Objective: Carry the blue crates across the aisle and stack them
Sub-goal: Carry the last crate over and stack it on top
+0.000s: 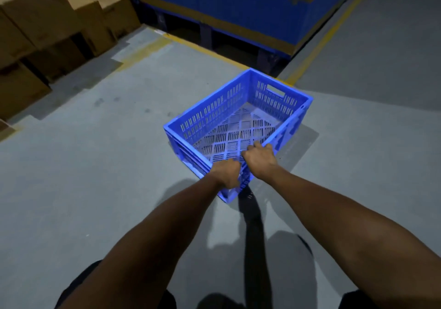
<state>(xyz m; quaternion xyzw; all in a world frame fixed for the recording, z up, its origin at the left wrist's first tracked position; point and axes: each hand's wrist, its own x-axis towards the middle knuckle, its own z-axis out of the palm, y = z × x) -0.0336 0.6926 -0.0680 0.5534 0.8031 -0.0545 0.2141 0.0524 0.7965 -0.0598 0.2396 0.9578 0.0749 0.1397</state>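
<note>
One blue slotted plastic crate (pixel 214 115) is in front of me, turned cornerwise, empty, with a handle slot in its far wall. It looks to rest on or just above the grey floor; I cannot tell which. Both my hands grip it at its near corner. My left hand (pixel 226 174) is closed over the rim on the left side of that corner. My right hand (pixel 259 160) is closed over the rim on the right side, fingers curled inside the crate.
Stacked brown cardboard boxes (pixel 47 27) stand at the left. A large blue and brown carton on a dark pallet (pixel 226 5) stands beyond the crate. Yellow floor lines (pixel 317 44) border the pallet area. Grey floor stretches on both sides.
</note>
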